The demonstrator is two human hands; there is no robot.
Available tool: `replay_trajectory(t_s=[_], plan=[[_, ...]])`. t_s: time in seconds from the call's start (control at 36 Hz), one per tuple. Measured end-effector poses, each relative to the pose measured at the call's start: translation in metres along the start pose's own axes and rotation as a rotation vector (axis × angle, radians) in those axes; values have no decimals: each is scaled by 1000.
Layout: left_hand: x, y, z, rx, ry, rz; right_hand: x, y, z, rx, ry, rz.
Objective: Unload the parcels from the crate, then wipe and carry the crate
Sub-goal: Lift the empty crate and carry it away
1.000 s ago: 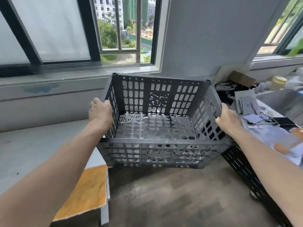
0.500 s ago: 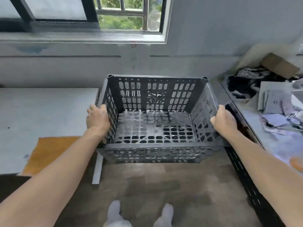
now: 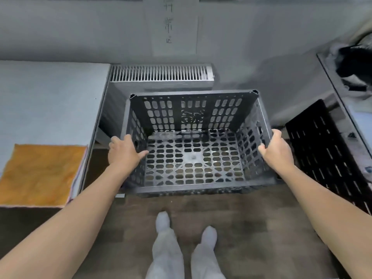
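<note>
Crate (image 3: 193,113), dark and perforated, is held low in front of the person, just ahead of the feet (image 3: 165,220) and close to the wall heater (image 3: 161,73). It is empty, no parcels in view, so unloading looks done.

Left hand (image 3: 125,153) grips the left wall at the rim, thumb inside, fingers outside. Right hand (image 3: 275,150) grips the right wall the same way, fingers curled over the rim. The grips sit opposite each other at mid-wall, probably to keep the load level and stop it swinging. The crate sits roughly level, opening up.

Cannot tell whether its base touches the floor (image 3: 241,228) or hangs just above.

An orange cloth (image 3: 42,174) lies flat on the bench (image 3: 50,97) to the left, near the edge and apart from the crate, likely the wiping rag, parked within reach. Whether wiping is done cannot be told.

A black slotted panel (image 3: 326,150) stands to the right, near the right hand but not touching it.

Step in hand reads as carrying or setting down in the gap between bench and panel. The gap is tight, so a corner could knock the heater or panel.
</note>
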State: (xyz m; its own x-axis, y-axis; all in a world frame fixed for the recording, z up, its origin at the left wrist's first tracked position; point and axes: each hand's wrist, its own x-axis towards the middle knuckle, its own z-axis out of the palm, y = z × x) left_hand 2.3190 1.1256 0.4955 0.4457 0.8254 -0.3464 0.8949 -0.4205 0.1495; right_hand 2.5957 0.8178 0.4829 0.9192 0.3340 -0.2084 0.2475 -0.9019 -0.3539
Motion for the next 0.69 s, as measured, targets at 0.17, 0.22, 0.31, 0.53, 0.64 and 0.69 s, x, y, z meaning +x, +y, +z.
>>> replay_trajectory(t_s=[0.17,0.22,0.31,0.53,0.64,0.69], plan=[[39,4,44,20,-90,-34,25,8,52,8,-58,64],[54,3,59,18,-106,-47,35,8,71,12,-60,67],[77,0,81,4,-121,-69,50,8,100,26,-55,62],[129,-15,141,-16,-143,-130,84,11,181,42,-74,65],[150,-30,175,-15,-165,-163,96,15,224,37,-87,71],[158,-37,192,-13,-179,-178,101,16,245,36,-99,75]])
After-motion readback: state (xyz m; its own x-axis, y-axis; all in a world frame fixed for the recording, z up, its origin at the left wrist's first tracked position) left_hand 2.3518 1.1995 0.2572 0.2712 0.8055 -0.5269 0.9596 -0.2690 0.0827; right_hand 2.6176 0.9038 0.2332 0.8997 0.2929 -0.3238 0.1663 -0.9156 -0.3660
